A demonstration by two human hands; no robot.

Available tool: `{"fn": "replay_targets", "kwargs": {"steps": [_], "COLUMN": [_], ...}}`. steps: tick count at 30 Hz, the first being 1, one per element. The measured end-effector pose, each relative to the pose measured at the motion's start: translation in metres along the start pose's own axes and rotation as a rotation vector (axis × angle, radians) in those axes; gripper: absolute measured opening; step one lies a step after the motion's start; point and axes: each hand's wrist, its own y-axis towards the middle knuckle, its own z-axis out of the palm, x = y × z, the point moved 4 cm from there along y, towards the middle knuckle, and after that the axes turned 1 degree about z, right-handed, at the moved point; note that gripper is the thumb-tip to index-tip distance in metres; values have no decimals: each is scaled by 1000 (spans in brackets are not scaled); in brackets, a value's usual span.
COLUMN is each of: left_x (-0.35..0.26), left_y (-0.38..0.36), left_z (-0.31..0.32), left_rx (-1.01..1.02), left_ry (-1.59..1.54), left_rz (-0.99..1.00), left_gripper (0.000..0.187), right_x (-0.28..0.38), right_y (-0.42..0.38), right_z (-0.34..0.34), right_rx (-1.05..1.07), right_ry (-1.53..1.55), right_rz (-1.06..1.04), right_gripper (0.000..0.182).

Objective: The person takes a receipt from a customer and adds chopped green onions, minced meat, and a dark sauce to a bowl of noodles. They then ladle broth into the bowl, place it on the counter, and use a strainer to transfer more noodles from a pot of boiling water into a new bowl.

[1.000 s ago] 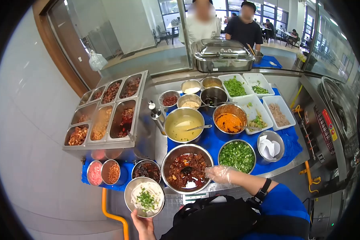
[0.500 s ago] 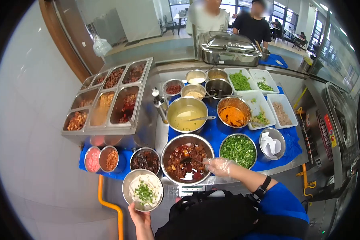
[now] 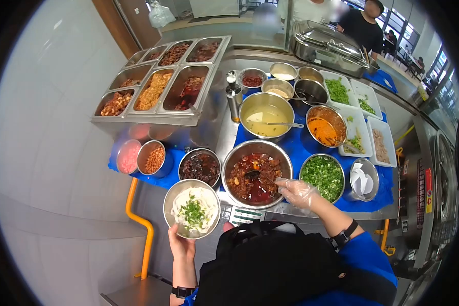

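My left hand (image 3: 182, 246) is bare and holds a steel bowl (image 3: 167, 216) from below, thumb against its near side. White noodles (image 3: 209, 203) lie in it, topped with chopped green onion (image 3: 193, 210). In a clear plastic glove, my right hand (image 3: 299, 194) grips the handle of a spoon (image 3: 253, 174). The spoon's dark head sits in red, oily meat sauce (image 3: 255, 189) inside a large steel bowl (image 3: 257, 145). The noodle bowl is at the counter's front edge, just left of the sauce bowl and by a smaller bowl of dark sauce (image 3: 200, 168).
Chopped green onion fills a steel bowl (image 3: 322, 177) right of my glove. Behind stand a pot of yellowish broth (image 3: 266, 113) and a pot of orange sauce (image 3: 323, 130). Steel food pans (image 3: 187, 113) rise at left. A yellow rail (image 3: 149, 239) runs below. Two people stand beyond the glass.
The camera view has turned, so the counter sits farther right in the picture. My left hand and the noodle bowl have come up closer to the counter's edge. The spoon remains in the sauce.
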Motion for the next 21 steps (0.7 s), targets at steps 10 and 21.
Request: {"fn": "replay_targets", "kwargs": {"steps": [10,21], "left_x": [6,7], "left_y": [9,14], "left_z": [10,30], "left_rx": [124,73], "left_ry": [-35,64], "left_rz": [17,-17], "left_gripper": [60,55], "right_x": [-6,-9], "right_y": [3,-14], "right_z": [5,1], "right_rx": [39,45], "right_ry": [-24,82], "right_rz": [11,75], "right_gripper": [45,45]}}
